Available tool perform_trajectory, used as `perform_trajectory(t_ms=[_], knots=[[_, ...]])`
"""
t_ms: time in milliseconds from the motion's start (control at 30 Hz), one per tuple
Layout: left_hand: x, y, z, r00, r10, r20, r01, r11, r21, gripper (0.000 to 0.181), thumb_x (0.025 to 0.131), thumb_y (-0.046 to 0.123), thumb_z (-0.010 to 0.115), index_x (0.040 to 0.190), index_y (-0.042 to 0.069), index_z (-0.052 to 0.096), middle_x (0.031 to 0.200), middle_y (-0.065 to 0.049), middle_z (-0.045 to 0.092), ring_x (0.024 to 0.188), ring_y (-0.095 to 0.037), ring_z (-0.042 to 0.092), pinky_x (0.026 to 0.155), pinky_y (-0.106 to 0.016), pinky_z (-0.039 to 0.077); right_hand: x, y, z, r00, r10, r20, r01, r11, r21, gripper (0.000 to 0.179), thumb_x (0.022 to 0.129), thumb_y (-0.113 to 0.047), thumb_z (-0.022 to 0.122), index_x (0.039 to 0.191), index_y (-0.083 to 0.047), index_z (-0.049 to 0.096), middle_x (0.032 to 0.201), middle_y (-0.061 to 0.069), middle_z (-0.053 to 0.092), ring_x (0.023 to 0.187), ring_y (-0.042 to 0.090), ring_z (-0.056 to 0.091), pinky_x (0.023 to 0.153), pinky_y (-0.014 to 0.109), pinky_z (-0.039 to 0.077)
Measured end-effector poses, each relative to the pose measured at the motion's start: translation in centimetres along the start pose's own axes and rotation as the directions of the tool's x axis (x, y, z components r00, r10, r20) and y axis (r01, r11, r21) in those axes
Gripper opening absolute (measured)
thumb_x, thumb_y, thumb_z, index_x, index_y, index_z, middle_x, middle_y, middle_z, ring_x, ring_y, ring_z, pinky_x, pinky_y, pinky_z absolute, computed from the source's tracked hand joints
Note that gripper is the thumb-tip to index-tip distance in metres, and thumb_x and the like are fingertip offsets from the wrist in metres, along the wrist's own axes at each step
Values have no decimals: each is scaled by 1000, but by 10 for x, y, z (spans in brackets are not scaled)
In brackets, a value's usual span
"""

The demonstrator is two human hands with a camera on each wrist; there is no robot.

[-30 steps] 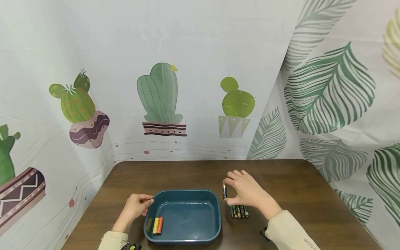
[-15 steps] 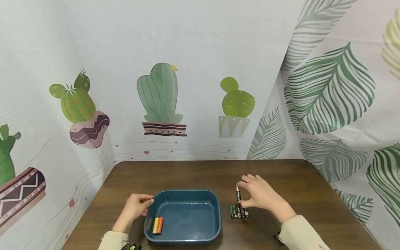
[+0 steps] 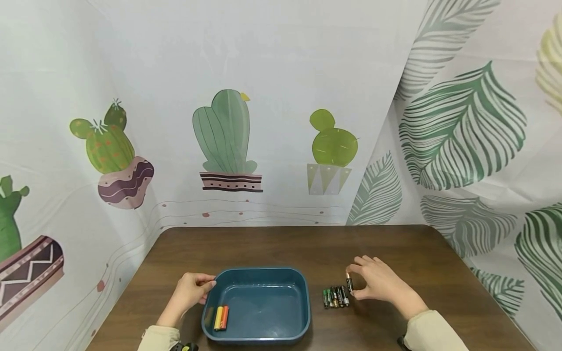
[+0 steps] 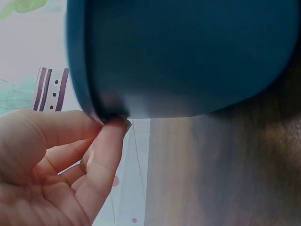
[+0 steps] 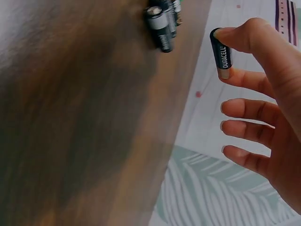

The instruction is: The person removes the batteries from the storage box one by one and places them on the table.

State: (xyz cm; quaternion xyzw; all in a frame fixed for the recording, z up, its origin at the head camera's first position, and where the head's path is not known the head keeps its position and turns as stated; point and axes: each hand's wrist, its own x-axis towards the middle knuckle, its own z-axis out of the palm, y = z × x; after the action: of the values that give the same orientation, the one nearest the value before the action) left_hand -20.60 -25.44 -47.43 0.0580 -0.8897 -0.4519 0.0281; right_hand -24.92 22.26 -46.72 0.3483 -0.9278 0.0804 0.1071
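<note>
My right hand (image 3: 379, 282) pinches a black Duracell battery (image 5: 222, 55) end to end between thumb and index finger, the other fingers spread apart. In the head view that battery is just right of a row of several dark batteries (image 3: 335, 297) lying side by side on the table. At the tray's far left corner, my left hand (image 3: 190, 291) pinches the rim of the blue tray (image 4: 188, 56) between thumb and fingers. Inside the tray, along its left side, lie a yellow battery (image 3: 218, 318) and an orange battery (image 3: 224, 318) next to each other.
The brown wooden table (image 3: 386, 243) holds the tray at its front middle, with the battery row to the right of it. Behind stands a white cloth backdrop (image 3: 281, 122) printed with cacti and leaves.
My right hand has carried the black battery rightward and nearer, from beside the tray, over the row, to the row's right end. The left hand and the tray have stayed put.
</note>
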Motion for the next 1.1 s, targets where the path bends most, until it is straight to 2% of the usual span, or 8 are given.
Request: perform_trajectory(t_ms=[167,267,400,500,667,767,1000,1100], knots=[[1,-1,-1,1000,-4,0,4,1000,-2,12,84,-2,68,95,-4,73,66,-5,63,52,-18,59,47,-32,55,-3,4,7,997,35,67,-38,998,44,43,64,-34,83,100,-14,69,97,0,58,94,31,58,81,63,48],[1,0,-1,1000,-6,-3,6,1000,-5,12,84,-2,68,95,-4,74,66,-5,63,52,-18,59,46,-31,55,-3,5,10,991,61,117,-72,994,88,43,64,-32,84,100,-13,69,108,13,62,103,40,58,85,67,44],[1,0,0,1000,-11,-2,11,1000,-5,12,84,-3,68,95,-4,74,66,-5,63,52,-17,59,47,-31,55,-5,6,14,978,86,190,-113,984,136,42,65,-29,84,100,-12,69,117,26,60,110,46,54,88,70,40],[0,0,0,1000,-16,0,16,1000,-8,13,84,-3,68,95,-4,74,65,-5,62,52,-17,59,47,-32,55,-7,6,18,973,86,215,-118,982,145,42,65,-28,85,101,-12,69,117,26,59,109,46,54,87,70,40],[0,2,0,1000,-16,1,16,1000,-16,13,84,-3,68,95,-5,73,65,-5,62,52,-18,59,46,-31,55,-7,5,21,977,74,202,-104,984,143,43,64,-28,84,100,-12,69,116,25,60,107,44,55,86,70,41],[1,1,-1,1000,-1,12,2,1000,-26,13,84,-2,67,96,-5,73,66,-6,63,52,-18,59,47,-31,56,-6,5,22,981,55,185,-82,987,137,43,63,-29,84,99,-13,69,113,24,61,105,43,56,84,68,43],[0,-2,-3,996,79,41,-76,996,-49,13,84,0,69,95,-7,72,65,-5,62,51,-15,58,45,-30,55,-5,3,21,983,34,181,-57,991,121,44,62,-32,84,100,-14,70,109,18,62,99,37,58,79,62,47],[-1,-2,-3,997,62,40,-61,997,-42,14,84,0,68,96,-7,72,65,-5,63,51,-15,59,46,-30,55,-5,2,21,985,23,170,-41,994,104,45,62,-34,84,100,-15,70,104,11,63,94,32,58,75,56,49]])
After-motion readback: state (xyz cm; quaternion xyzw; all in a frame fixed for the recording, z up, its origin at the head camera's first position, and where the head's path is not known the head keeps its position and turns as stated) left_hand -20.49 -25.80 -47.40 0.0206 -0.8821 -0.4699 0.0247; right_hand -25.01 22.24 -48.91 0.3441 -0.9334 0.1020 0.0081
